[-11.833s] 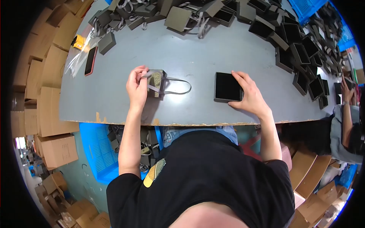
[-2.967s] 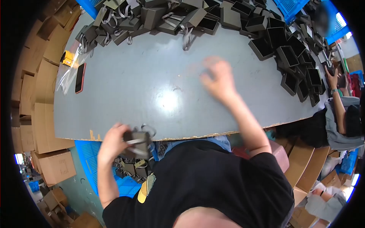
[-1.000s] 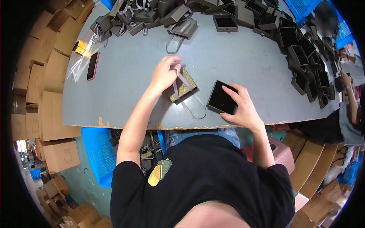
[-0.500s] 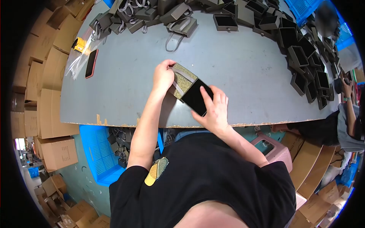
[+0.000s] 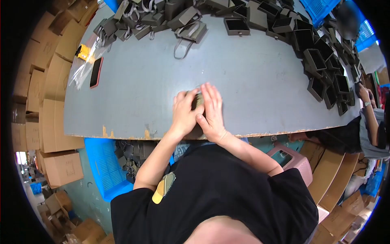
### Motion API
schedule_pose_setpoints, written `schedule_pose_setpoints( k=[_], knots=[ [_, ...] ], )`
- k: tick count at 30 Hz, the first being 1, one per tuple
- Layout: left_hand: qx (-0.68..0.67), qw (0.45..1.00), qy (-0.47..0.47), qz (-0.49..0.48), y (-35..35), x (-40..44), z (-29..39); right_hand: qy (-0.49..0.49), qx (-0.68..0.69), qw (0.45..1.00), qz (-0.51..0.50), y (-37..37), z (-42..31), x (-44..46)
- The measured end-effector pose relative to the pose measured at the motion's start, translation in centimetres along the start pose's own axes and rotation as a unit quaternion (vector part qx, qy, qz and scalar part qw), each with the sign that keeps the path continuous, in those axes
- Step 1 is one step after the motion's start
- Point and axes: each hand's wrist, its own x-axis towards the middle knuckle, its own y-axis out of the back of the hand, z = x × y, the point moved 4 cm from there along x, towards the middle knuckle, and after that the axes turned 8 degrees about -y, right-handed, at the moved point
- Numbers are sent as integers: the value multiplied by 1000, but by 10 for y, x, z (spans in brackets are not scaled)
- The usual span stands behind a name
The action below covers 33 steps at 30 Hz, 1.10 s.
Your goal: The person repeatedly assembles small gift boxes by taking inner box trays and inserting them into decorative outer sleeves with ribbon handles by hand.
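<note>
A small drawer gift box (image 5: pixel 198 101) with a gold-speckled sleeve is held between my two hands, just above or on the grey table near its front edge. Only a sliver of the sleeve shows; fingers hide the rest, the drawer included. My left hand (image 5: pixel 185 112) is curled round the box's left side and top. Against the right side lies my right hand (image 5: pixel 212 109), its fingers long and close together, its thumb near the left one.
Dark grey boxes with ribbons (image 5: pixel 185 18) lie along the back. Open black drawers (image 5: pixel 315 61) are heaped at the right. A phone (image 5: pixel 96 72) and a yellow item (image 5: pixel 83 52) lie left. A blue crate (image 5: pixel 106 171) stands below the edge. Another person's arm (image 5: pixel 367 103) shows far right.
The black drawer stuck well out of the sleeve before; now it no longer shows. Both hands have come together round the box, which has turned and moved slightly toward me.
</note>
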Motion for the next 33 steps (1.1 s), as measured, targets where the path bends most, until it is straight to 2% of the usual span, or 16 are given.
schedule_pose_setpoints(
  k=[1,3,5,6,7,8,10,11,13,14,17,19,20,25,31,33],
  knots=[
    [46,998,-28,28,2,-9,2,-23,66,997,-19,-5,0,3],
    [194,980,-24,-19,15,-25,7,-85,221,970,-62,-11,-4,8],
    [190,977,31,-95,51,-26,1,-194,391,874,-215,-14,-11,15],
    [190,976,22,-102,64,-37,-16,-218,382,857,-269,-5,-22,28],
    [243,951,56,-183,87,-45,-13,-140,202,938,-246,10,-13,48],
    [319,904,78,-273,108,-51,-8,-57,14,975,-213,27,-1,73],
    [267,895,50,-353,143,-53,-14,-32,-216,973,-75,64,40,135],
    [223,901,25,-371,153,-48,-13,-86,-328,940,-29,74,75,167],
    [134,928,-26,-347,153,-8,-12,-39,-413,906,85,97,105,217],
    [89,937,-52,-333,151,20,-13,-71,-430,898,66,100,117,235],
    [132,947,-279,-90,99,130,-31,-137,-461,876,21,99,137,251],
    [232,923,-306,-39,69,201,-59,-140,-485,863,14,95,141,241],
    [266,909,-319,-20,59,225,-70,-101,-456,883,53,97,137,232],
    [387,868,-283,-133,31,272,-52,11,-346,937,42,119,102,133],
    [376,885,-184,-204,2,285,-27,-35,-295,954,-46,139,39,18],
    [345,897,-196,-195,7,267,-20,-55,-266,962,-6,152,30,10]
  ],
)
